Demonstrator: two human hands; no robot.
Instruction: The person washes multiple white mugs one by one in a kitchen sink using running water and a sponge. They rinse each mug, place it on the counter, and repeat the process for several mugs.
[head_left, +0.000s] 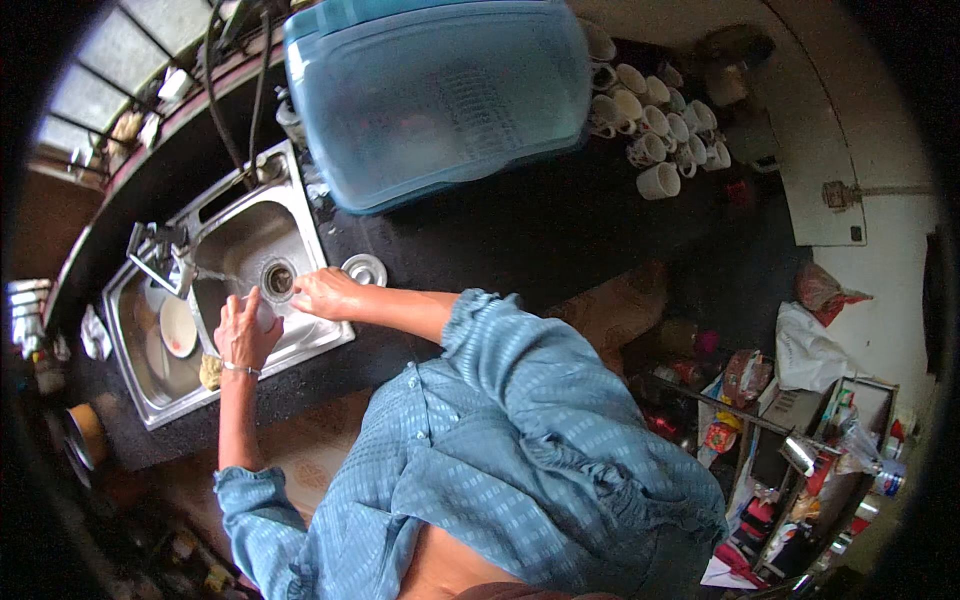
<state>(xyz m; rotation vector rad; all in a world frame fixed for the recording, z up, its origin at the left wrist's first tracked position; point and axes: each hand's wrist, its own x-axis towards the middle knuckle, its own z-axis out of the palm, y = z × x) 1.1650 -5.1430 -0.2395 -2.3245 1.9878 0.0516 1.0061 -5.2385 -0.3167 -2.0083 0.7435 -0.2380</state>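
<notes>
My left hand (246, 330) is over the front part of a double stainless steel sink (341, 330), its fingers around a small pale object (264, 313), perhaps a cup, mostly hidden by the hand. My right hand (326, 291) is at the basin's right edge near the drain (279, 279); its fingers are curled, and whether they hold anything is unclear. Water runs from the tap (180, 279) into this basin. In the left basin rests a white plate or bowl (178, 328). A yellowish sponge (211, 372) lies at the sink's front edge, beside my left wrist.
A round steel lid or strainer (364, 268) sits on the black countertop (480, 247), right of the sink. Behind it stands a large blue translucent plastic dish box (442, 105). Several mugs (658, 181) are grouped farther right. A cluttered shelf rack (795, 480) stands at lower right.
</notes>
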